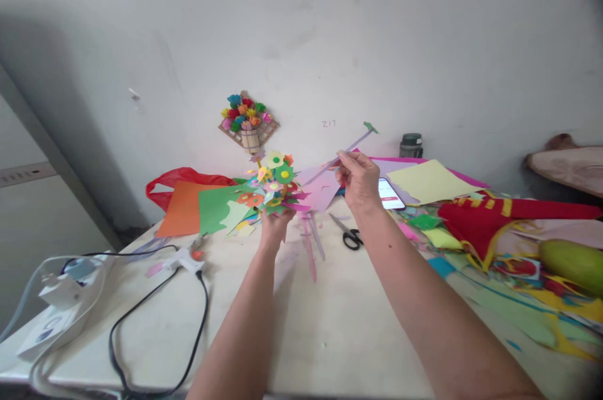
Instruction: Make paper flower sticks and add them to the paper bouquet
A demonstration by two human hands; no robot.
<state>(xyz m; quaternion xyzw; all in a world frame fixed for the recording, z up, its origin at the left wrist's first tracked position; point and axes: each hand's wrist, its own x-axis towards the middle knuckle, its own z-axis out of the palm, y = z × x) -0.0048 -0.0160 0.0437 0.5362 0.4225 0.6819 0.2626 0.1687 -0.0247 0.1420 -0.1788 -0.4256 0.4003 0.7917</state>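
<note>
My left hand (pixel 277 222) is closed around the base of a bunch of paper flowers (pixel 273 181) in yellow, green, orange and pink, held up over the table; the bunch hides most of its fingers. To the right and a little higher, my right hand (pixel 358 179) pinches a thin pale purple paper stem (pixel 323 169). A green paper piece (pixel 370 127) sits on the stem's upper end. The stem slants down to the left toward the bunch. Black-handled scissors (pixel 351 237) lie below my right hand, and pink and purple strips (pixel 309 252) lie below the bunch.
Orange (pixel 181 208) and green paper sheets (pixel 211 211) lie at the left. A lit phone (pixel 390 194) and a yellow sheet (pixel 428 180) are right of my hand. Paper scraps, red cloth (pixel 471 224) and a green fruit (pixel 572 265) crowd the right. Cables (pixel 205 306) loop at front left.
</note>
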